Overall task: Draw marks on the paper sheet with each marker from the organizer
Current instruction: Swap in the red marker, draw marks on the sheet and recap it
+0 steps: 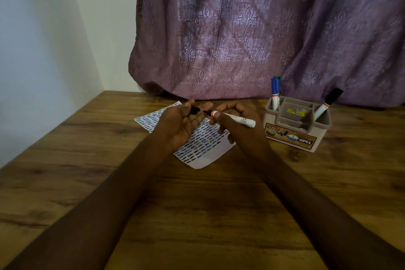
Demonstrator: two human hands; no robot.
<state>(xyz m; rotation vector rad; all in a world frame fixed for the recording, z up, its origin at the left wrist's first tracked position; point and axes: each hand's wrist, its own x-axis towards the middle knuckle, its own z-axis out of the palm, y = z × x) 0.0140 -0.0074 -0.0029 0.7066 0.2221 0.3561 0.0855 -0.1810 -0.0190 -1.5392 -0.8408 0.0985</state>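
Note:
A white paper sheet (205, 151) covered with rows of short black, blue and green marks lies on the wooden table, partly hidden under my hands. My right hand (235, 125) holds a white marker (238, 119) with a black tip pointing left, uncapped. My left hand (182, 124) holds its black cap (194, 110) between thumb and fingers, just left of the tip. A beige organizer (295, 137) stands to the right, with a blue marker (274, 94) and a green one behind it in the left slot, and a black-capped marker (326, 105) in the right slot.
A wooden table (197, 204) fills the lower view. A purple patterned curtain (263, 28) hangs behind the table's far edge, and a white wall (54, 39) stands at the left. The organizer's middle tray holds small items.

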